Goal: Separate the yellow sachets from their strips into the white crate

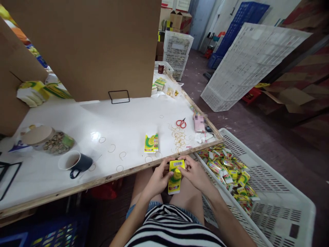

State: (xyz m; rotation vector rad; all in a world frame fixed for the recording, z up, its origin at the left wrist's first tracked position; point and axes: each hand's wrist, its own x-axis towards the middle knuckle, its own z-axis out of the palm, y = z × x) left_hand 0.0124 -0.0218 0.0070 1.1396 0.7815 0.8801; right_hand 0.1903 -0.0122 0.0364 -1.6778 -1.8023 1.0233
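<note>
Right now the left hand (163,175) and right hand (191,170) have a yellow carton (175,181) in their grip above the lap (189,205), by the near edge of the surface (133,116), more cartons (149,142) sitting beyond, while the crate (285,202) at near right, heaped with packs (221,168), suggests plenty are done.

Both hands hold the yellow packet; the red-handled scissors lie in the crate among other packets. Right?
Not quite: the head view shows the red-handled scissors on the white table, not in the crate. The left hand and right hand do hold the yellow packet.
</note>
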